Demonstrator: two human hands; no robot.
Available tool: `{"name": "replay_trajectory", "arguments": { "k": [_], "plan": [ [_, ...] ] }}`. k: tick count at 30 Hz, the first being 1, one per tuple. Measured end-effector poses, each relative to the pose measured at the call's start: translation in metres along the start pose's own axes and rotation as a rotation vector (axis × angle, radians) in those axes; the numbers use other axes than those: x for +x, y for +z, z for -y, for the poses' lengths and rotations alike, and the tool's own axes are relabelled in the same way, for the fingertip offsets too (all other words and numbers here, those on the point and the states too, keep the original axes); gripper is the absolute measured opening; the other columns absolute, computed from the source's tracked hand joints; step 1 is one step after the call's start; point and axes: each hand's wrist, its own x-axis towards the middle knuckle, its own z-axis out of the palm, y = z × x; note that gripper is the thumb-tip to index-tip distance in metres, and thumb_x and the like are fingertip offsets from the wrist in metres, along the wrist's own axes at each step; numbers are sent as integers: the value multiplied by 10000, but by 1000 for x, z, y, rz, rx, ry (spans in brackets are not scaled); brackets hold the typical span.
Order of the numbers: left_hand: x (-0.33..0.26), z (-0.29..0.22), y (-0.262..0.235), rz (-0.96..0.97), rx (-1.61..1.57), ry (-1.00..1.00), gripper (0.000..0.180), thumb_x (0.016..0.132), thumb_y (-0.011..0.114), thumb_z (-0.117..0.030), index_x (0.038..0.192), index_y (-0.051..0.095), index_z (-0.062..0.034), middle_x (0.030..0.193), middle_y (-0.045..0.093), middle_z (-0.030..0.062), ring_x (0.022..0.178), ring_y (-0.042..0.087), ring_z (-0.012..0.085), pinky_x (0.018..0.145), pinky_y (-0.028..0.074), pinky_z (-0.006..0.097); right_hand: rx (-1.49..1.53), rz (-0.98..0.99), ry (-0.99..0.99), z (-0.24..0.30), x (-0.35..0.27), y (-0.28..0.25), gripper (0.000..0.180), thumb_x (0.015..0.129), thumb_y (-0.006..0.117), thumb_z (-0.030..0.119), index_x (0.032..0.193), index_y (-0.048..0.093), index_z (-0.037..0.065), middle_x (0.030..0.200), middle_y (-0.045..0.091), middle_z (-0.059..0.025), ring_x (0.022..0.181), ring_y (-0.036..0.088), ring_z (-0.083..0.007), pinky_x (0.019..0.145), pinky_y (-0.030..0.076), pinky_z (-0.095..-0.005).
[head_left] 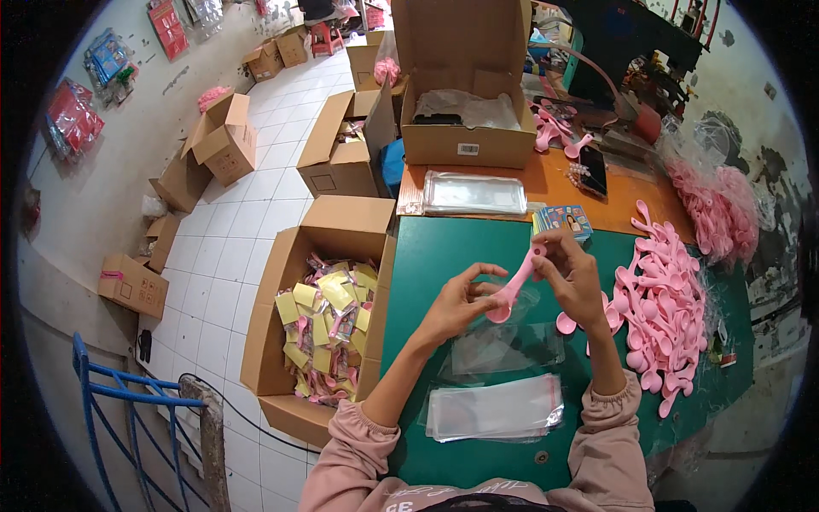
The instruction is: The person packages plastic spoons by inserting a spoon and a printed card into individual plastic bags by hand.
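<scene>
Both my hands hold a pink plastic spoon point(514, 286) slantwise above the green tabletop point(418, 273). My left hand point(461, 309) is closed near its lower end, thumb and fingers around the bowl. My right hand point(570, 271) pinches its upper end. Under the hands lie loose clear plastic bags point(503, 348), and nearer to me a neat stack of clear bags point(495, 410). A big heap of pink spoons point(657, 299) spreads to the right of my right hand. Just beyond that hand is a stack of colourful printed cards point(563, 222).
Left of the table stands an open carton point(256, 358) full of packed spoons with yellow cards. At the back are an open cardboard box point(465, 149), a clear-wrapped pack point(474, 194) and a phone point(593, 171). A blue metal rail point(128, 388) stands lower left.
</scene>
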Motion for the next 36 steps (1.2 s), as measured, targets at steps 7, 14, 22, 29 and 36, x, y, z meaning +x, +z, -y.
{"name": "replay_trajectory", "arguments": {
  "k": [7, 14, 22, 29, 36],
  "plan": [
    [-3, 0, -8, 0, 60, 3, 368, 917, 464, -247, 1191, 448, -3, 998, 618, 121, 936, 583, 162, 793, 465, 265, -17, 25, -63, -7, 2, 4, 219, 805, 599, 59, 988, 490, 6, 792, 608, -94, 718, 619, -148, 628, 483, -249],
    [-10, -23, -4, -51, -42, -136, 374, 938, 417, -258, 1094, 540, 58, 945, 623, 107, 829, 616, 148, 697, 496, 236, -18, -7, -91, -3, 2, 1, 395, 830, 602, 292, 1077, 489, 6, 890, 607, -101, 827, 611, -173, 701, 478, -274],
    [-12, -31, -4, -74, -105, -75, 344, 938, 418, -239, 1086, 552, 42, 924, 633, 113, 832, 614, 142, 687, 487, 205, 105, 666, -176, -22, 20, -13, 544, 849, 423, 541, 1054, 591, 67, 1187, 512, -134, 1154, 425, -268, 920, 351, -388],
    [-15, -35, -4, -92, -24, -80, 320, 927, 445, -240, 1081, 559, 17, 946, 632, 123, 861, 616, 161, 708, 495, 224, -941, -378, 212, -126, 40, -77, 313, 825, 537, 275, 918, 580, -20, 981, 529, -184, 964, 500, -334, 817, 413, -383],
    [-15, -28, -4, -95, -22, -111, 303, 927, 445, -217, 1073, 549, 28, 982, 620, 134, 897, 607, 175, 770, 496, 264, -913, -426, 173, -136, 46, -74, 244, 748, 591, 141, 933, 569, -18, 909, 535, -192, 891, 521, -342, 749, 417, -416]
  ]
}}
